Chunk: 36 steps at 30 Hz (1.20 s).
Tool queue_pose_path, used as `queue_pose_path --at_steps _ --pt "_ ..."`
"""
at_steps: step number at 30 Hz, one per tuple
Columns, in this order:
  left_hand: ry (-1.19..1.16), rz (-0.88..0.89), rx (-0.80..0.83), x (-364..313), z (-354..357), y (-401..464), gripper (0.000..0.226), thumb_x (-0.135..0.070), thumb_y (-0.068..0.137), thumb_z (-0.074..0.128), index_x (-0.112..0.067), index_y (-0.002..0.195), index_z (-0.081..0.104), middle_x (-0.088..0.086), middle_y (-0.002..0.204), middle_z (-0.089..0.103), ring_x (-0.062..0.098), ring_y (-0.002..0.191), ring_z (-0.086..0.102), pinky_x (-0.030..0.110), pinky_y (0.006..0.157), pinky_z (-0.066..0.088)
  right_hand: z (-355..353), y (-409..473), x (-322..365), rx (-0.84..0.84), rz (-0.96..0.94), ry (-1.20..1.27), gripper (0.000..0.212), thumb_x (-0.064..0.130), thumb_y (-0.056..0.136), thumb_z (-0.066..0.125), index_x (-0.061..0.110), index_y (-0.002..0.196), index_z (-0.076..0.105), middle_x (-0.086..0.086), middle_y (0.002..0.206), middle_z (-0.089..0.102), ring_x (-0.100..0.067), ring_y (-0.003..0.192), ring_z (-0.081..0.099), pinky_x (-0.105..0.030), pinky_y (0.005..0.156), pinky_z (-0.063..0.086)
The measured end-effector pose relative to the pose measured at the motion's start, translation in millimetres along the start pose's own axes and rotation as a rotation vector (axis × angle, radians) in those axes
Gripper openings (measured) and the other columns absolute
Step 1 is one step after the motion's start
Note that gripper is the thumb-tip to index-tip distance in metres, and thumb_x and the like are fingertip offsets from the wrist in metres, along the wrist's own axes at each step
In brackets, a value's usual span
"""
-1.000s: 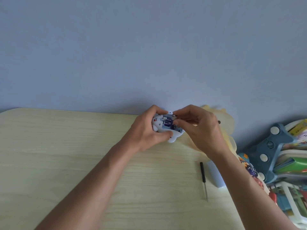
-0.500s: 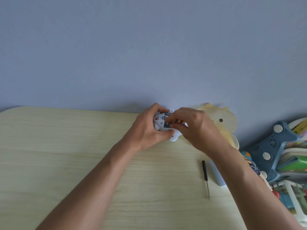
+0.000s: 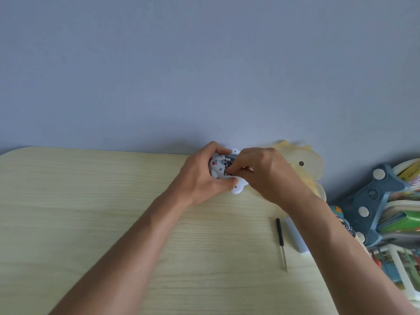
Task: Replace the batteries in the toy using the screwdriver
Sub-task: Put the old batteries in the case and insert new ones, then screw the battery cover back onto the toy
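Observation:
A small white toy (image 3: 237, 189) lies at the far edge of the wooden table, its open battery compartment facing up with dark batteries (image 3: 228, 164) inside. My left hand (image 3: 202, 178) wraps around the toy's left side and grips it. My right hand (image 3: 266, 171) rests over the compartment, its fingertips pinched on a battery there. A black-handled screwdriver (image 3: 280, 237) lies loose on the table near my right forearm, tip pointing toward me.
A pale yellow translucent toy shell (image 3: 302, 164) lies behind my right hand. A white-blue rectangular piece (image 3: 297, 239) sits beside the screwdriver. A blue plastic toy (image 3: 372, 201) and a rack of books (image 3: 406, 223) crowd the right edge. The wooden table (image 3: 79, 201) stretches left.
My right hand has moved left and down over the battery compartment, fingertips now pressing on a battery. My left hand keeps its grip on the toy. The screwdriver lies still.

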<state>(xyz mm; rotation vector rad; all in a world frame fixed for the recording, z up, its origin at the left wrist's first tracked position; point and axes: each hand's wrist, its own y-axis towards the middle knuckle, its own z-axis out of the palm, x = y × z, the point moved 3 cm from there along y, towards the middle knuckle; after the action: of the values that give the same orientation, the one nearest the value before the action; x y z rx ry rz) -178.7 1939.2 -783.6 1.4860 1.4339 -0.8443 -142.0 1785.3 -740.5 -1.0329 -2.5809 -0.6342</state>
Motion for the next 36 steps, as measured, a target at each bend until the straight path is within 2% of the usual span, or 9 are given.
queue_pose_path --at_steps 4,11,15,19,22,24,28,32,36 --pt "0.001 0.002 -0.010 0 0 1 0.051 -0.014 0.072 0.087 -0.028 0.114 0.063 -0.016 0.102 0.072 -0.004 0.083 0.070 0.010 0.070 0.052 0 5 2 0.014 0.055 -0.043 0.015 0.007 0.081 0.072 0.019 0.082 0.081 -0.005 0.075 0.071 -0.026 0.068 0.064 -0.039 0.062 0.049" --pt "0.008 0.010 -0.012 2 1 1 0.052 -0.013 0.073 0.088 -0.026 0.116 0.063 -0.012 0.104 0.074 0.001 0.085 0.072 0.012 0.071 0.053 -24 -37 -6 -0.217 0.139 0.136 0.018 0.011 0.083 0.077 0.022 0.098 0.079 0.009 0.085 0.071 -0.006 0.079 0.064 -0.009 0.071 0.047" --pt "0.021 0.007 -0.019 4 1 2 0.052 -0.015 0.072 0.089 -0.029 0.115 0.063 -0.014 0.102 0.074 0.002 0.085 0.071 0.012 0.073 0.051 -51 -85 -18 -0.247 0.319 0.109 0.015 0.018 0.081 0.080 0.027 0.093 0.078 0.014 0.085 0.070 -0.005 0.080 0.064 -0.011 0.070 0.048" --pt "0.025 0.002 -0.016 4 1 2 0.051 -0.016 0.072 0.089 -0.030 0.114 0.063 -0.014 0.102 0.073 0.001 0.083 0.069 0.010 0.071 0.049 -61 -130 -21 -0.130 0.461 -0.062 0.025 0.038 0.078 0.079 0.032 0.101 0.074 0.026 0.085 0.063 0.001 0.077 0.062 -0.011 0.067 0.048" --pt "0.023 0.007 -0.012 3 1 1 0.051 -0.023 0.069 0.088 -0.031 0.113 0.063 -0.017 0.103 0.073 -0.003 0.081 0.068 0.009 0.070 0.048 -54 -149 -16 -0.047 0.561 -0.165 0.035 0.061 0.073 0.068 0.041 0.101 0.063 0.024 0.092 0.062 0.003 0.080 0.059 -0.023 0.071 0.050" --pt "0.025 0.008 -0.010 3 0 1 0.051 -0.024 0.068 0.087 -0.031 0.113 0.063 -0.017 0.103 0.073 -0.003 0.081 0.068 0.010 0.071 0.049 -48 -153 -12 0.003 0.609 -0.229 0.039 0.067 0.071 0.066 0.039 0.097 0.055 0.020 0.093 0.059 -0.004 0.082 0.058 -0.028 0.070 0.051" --pt "0.034 0.010 -0.012 3 -1 0 0.051 -0.019 0.070 0.089 -0.027 0.114 0.063 -0.019 0.101 0.072 -0.007 0.078 0.067 0.007 0.069 0.047 -40 -148 -3 0.052 0.633 -0.303 0.047 0.066 0.072 0.071 0.030 0.092 0.049 0.015 0.089 0.055 -0.011 0.079 0.054 -0.028 0.066 0.047" --pt "0.036 0.001 -0.009 4 -2 1 0.050 -0.013 0.074 0.088 -0.026 0.115 0.063 -0.018 0.101 0.072 -0.008 0.077 0.066 0.006 0.068 0.047 -39 -145 3 0.033 0.610 -0.300 0.041 0.055 0.074 0.076 0.028 0.089 0.049 0.013 0.086 0.056 -0.013 0.076 0.053 -0.027 0.061 0.043" --pt "0.032 0.000 -0.004 3 -2 1 0.049 -0.014 0.072 0.088 -0.028 0.112 0.063 -0.016 0.096 0.072 -0.005 0.075 0.066 0.008 0.066 0.048 -54 -136 10 -0.082 0.564 -0.245 0.035 0.046 0.070 0.080 0.032 0.084 0.051 0.016 0.078 0.059 -0.008 0.073 0.058 -0.031 0.062 0.048"
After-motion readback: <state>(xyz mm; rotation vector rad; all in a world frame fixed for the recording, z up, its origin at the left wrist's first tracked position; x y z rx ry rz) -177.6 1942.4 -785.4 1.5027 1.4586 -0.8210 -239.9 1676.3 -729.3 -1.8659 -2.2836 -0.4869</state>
